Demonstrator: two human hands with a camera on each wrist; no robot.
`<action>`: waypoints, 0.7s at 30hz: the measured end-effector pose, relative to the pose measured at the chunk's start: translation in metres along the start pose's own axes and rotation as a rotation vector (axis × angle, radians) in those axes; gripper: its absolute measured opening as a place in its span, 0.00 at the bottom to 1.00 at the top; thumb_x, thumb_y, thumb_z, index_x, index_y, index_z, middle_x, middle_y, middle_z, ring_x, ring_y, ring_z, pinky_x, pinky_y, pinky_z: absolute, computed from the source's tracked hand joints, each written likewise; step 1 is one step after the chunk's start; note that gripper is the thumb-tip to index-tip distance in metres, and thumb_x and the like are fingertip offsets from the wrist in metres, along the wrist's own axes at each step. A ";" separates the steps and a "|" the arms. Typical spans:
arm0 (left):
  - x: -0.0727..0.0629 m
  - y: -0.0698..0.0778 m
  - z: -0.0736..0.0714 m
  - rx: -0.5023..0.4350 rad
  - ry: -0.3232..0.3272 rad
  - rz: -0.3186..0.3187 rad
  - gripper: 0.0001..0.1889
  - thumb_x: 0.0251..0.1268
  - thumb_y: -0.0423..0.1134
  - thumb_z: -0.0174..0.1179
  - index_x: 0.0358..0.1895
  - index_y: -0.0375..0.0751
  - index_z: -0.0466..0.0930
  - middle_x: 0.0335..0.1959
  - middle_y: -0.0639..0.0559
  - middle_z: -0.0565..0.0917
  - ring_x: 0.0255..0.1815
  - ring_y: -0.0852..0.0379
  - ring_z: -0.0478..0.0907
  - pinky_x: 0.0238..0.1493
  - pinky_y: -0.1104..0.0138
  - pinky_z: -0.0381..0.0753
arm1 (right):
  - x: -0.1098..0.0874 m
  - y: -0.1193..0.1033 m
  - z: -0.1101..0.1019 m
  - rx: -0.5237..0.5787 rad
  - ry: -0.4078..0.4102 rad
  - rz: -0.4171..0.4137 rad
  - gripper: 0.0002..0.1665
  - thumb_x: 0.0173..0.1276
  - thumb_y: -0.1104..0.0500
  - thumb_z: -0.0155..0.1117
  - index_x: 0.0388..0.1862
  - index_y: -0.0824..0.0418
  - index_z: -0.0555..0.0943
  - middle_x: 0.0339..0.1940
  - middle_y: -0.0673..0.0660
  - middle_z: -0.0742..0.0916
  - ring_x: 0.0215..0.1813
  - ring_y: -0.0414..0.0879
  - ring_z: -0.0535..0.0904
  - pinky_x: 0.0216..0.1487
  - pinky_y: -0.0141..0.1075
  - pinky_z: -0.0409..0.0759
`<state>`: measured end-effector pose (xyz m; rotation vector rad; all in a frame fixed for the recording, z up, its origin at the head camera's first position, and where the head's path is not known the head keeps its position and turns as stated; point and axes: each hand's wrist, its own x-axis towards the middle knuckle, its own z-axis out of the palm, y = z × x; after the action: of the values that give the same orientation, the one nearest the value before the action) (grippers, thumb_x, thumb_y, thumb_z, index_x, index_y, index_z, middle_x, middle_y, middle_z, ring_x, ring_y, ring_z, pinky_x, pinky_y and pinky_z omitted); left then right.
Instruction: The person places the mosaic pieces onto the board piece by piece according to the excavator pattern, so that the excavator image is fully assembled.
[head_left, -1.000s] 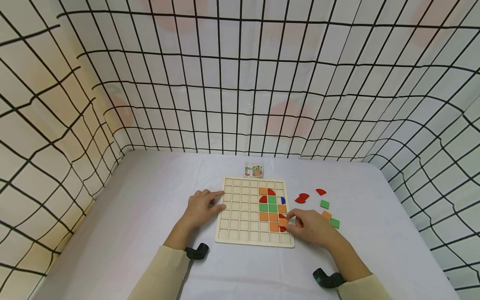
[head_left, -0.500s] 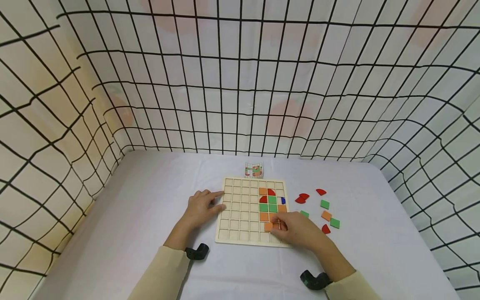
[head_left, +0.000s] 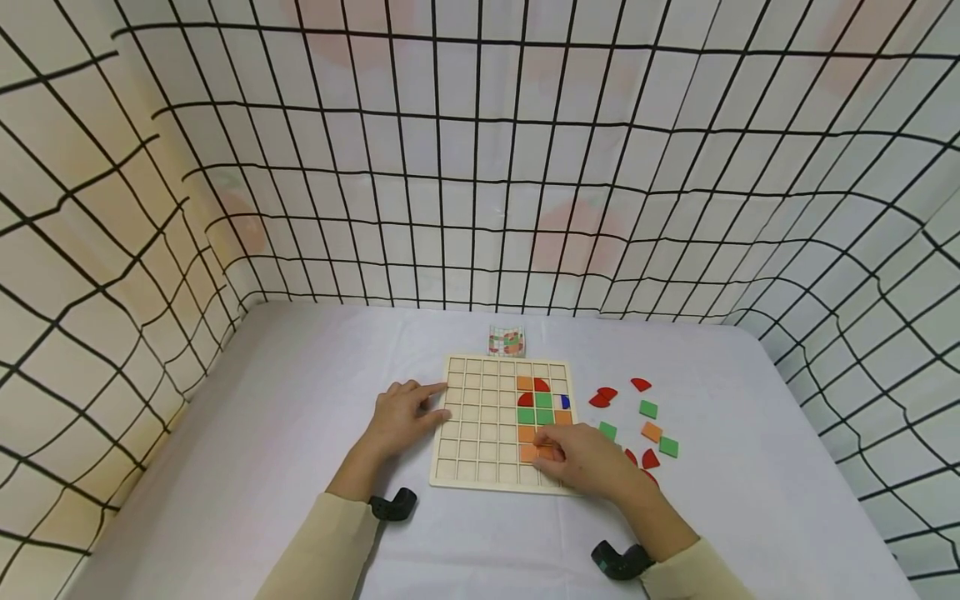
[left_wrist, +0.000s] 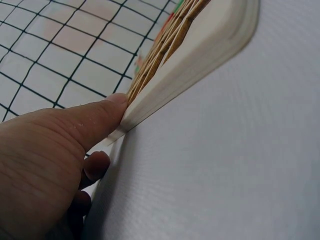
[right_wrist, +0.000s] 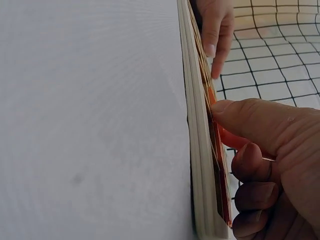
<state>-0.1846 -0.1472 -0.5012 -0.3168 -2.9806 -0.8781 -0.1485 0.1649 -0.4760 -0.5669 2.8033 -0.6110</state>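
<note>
Pale wood makes up the gridded board (head_left: pixel 488 416) on the white-covered bench (head_left: pixel 315 392), with a patterned card (head_left: pixel 507 341) just beyond its 12 o'clock edge and a black-gridded backdrop (head_left: pixel 457 150) behind. At 9 o'clock, the left hand (head_left: pixel 403 413), fingers relaxed, touches the rim. From 4 o'clock the right hand (head_left: pixel 583 458) covers several cells, thumb and forefinger bent at an orange tile (head_left: pixel 527 453); whether they pinch it, I cannot tell. Loose green tiles (head_left: pixel 648 409) and red pieces (head_left: pixel 641 384) lie between 2 and 4 o'clock, some partly hidden by that hand.

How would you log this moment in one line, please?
left hand: touching board; right hand: at orange tiles; loose green tiles: right of board
</note>
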 end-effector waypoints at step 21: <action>-0.001 -0.002 0.001 -0.010 -0.004 0.001 0.28 0.66 0.55 0.67 0.68 0.53 0.79 0.35 0.56 0.77 0.39 0.58 0.65 0.46 0.59 0.61 | 0.003 0.042 -0.025 0.038 0.068 0.137 0.17 0.68 0.45 0.71 0.52 0.48 0.84 0.22 0.48 0.75 0.25 0.41 0.70 0.25 0.32 0.64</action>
<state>-0.1841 -0.1484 -0.5027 -0.3203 -2.9802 -0.8943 -0.1716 0.2076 -0.4723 -0.3488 2.8573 -0.6658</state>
